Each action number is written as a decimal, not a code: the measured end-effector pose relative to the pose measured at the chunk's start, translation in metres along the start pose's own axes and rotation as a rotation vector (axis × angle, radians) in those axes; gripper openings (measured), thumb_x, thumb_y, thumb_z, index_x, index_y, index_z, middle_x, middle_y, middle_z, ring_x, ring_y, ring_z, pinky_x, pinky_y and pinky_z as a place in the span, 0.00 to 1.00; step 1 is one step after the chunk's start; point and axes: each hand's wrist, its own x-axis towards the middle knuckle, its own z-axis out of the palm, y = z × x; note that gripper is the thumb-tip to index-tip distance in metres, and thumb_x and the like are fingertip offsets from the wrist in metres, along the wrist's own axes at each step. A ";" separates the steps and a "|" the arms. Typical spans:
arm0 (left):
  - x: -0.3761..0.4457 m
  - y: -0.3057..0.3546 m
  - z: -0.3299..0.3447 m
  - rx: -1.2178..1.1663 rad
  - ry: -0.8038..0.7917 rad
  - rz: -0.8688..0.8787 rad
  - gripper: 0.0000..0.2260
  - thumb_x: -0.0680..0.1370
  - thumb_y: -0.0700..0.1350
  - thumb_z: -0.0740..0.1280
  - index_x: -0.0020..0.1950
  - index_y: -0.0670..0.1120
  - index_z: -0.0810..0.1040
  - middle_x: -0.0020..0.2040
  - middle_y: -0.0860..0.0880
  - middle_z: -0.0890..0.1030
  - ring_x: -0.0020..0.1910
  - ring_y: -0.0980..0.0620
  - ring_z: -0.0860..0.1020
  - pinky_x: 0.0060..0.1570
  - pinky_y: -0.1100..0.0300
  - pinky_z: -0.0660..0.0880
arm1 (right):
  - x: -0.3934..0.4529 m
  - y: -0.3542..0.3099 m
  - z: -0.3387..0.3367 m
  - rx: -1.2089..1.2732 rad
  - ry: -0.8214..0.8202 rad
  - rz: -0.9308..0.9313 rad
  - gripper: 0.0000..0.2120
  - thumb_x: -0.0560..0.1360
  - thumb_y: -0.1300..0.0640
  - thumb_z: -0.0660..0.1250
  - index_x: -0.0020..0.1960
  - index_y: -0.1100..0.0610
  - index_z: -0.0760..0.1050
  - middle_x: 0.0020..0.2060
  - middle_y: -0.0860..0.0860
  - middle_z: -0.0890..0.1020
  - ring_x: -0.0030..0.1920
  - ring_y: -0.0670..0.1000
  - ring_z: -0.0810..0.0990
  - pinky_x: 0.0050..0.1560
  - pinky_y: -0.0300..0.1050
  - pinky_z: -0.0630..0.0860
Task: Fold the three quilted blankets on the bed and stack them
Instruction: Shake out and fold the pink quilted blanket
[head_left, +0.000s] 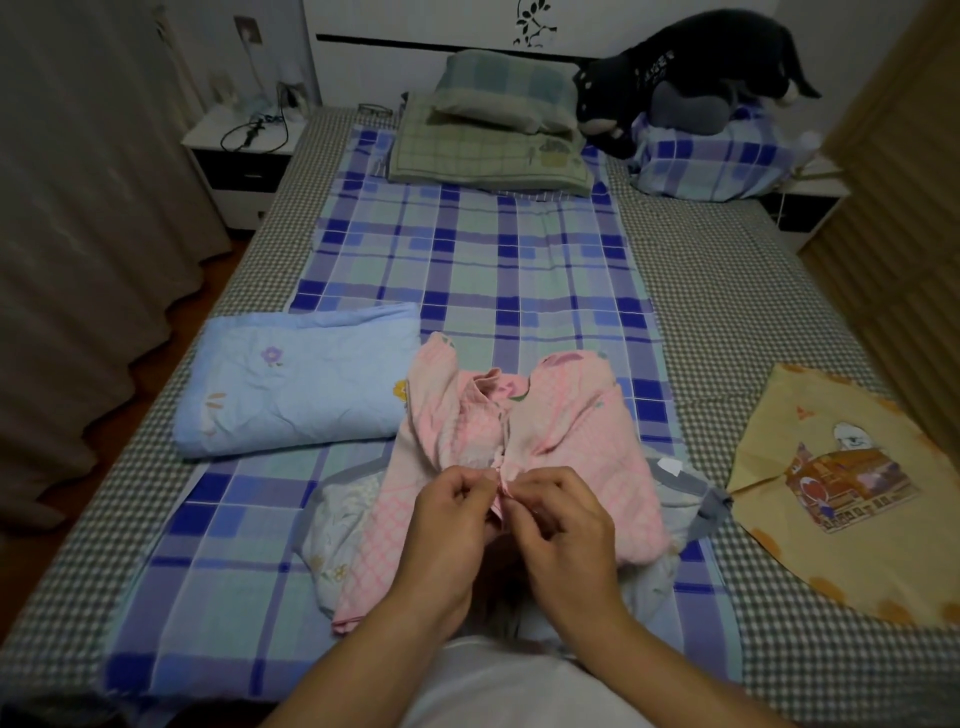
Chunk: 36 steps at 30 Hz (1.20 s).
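1. Head view, lower centre of the frame: the left hand (457, 512) and the right hand (558, 519) meet knuckle to knuckle, each pinching the bunched edge of the pink blanket (561, 431) with curled fingers. The fingertips are tucked into the fabric, so how much cloth each hand holds cannot be made out.
2. The pink blanket lies crumpled at centre, on top of a pale blanket with grey trim (337, 525). Most of that pale one is hidden beneath the pink one and the forearms; only its left part and a grey-edged corner at right show.
3. A small white tag (670, 466) sits on the grey trim right of the hands; any print on it is too small to read.
4. The blue blanket (296, 384) lies folded at centre left, just beside the pink one.
5. At right, a yellow cloth (841, 483) bears a cartoon picture; its small lettering is illegible, and its lower edge blurs into the dark frame corner.
6. All rest on the bed (727, 291), over a blue plaid sheet (467, 260).
7. Upper right: a dark plush toy (691, 62) carries pale writing, unreadable. Pillows (498, 124) are stacked at upper centre.
8. Upper left: a nightstand (239, 156) with cables, dim and indistinct.
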 end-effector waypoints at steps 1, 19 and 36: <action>-0.001 0.000 0.000 -0.005 -0.011 -0.006 0.10 0.82 0.41 0.64 0.48 0.33 0.76 0.43 0.35 0.82 0.44 0.41 0.83 0.48 0.51 0.80 | 0.000 0.000 0.001 0.023 -0.006 0.022 0.07 0.71 0.67 0.73 0.46 0.57 0.84 0.43 0.48 0.80 0.46 0.43 0.81 0.46 0.31 0.75; 0.006 0.001 -0.009 0.052 -0.022 0.023 0.07 0.82 0.39 0.63 0.53 0.36 0.77 0.48 0.32 0.83 0.52 0.32 0.82 0.58 0.37 0.77 | 0.005 -0.011 0.008 0.215 0.016 0.324 0.06 0.76 0.65 0.70 0.45 0.55 0.81 0.40 0.45 0.84 0.44 0.45 0.83 0.45 0.35 0.77; 0.004 0.001 -0.015 0.338 0.006 0.216 0.10 0.76 0.31 0.62 0.41 0.44 0.77 0.39 0.43 0.81 0.38 0.50 0.78 0.40 0.54 0.76 | 0.007 -0.009 0.008 0.045 -0.021 0.121 0.02 0.73 0.61 0.71 0.43 0.56 0.82 0.43 0.44 0.82 0.47 0.43 0.81 0.49 0.36 0.76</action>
